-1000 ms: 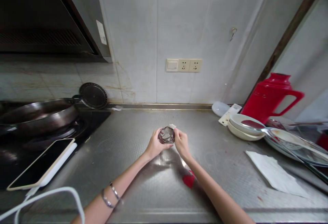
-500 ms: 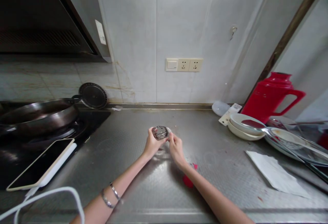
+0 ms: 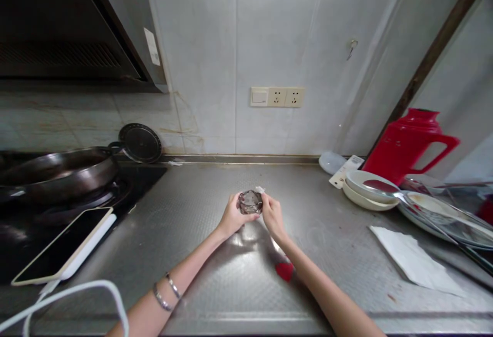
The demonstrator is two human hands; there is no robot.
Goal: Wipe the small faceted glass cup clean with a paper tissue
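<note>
My left hand (image 3: 233, 217) is closed around a small round object (image 3: 250, 202) with a dark rim and shiny, greyish inside. Its exact kind is unclear at this size. At the object's right side, my right hand (image 3: 271, 214) pinches a scrap of white tissue (image 3: 261, 189) that shows above the fingertips. Both hands are above the steel countertop (image 3: 200, 188). A red thing (image 3: 284, 271) lies on the counter, partly covered by my right forearm.
To the left are a pan (image 3: 63, 172) on the black stove, a phone (image 3: 61, 247) and a white cable (image 3: 77, 288). On the right stand a red thermos (image 3: 404, 147), stacked bowls (image 3: 365, 201) and plates with utensils. A folded white tissue (image 3: 414, 260) lies in front of them.
Both hands, with the round object, have shifted slightly to the right. The white tissue at my right fingertips shows more above the rim.
</note>
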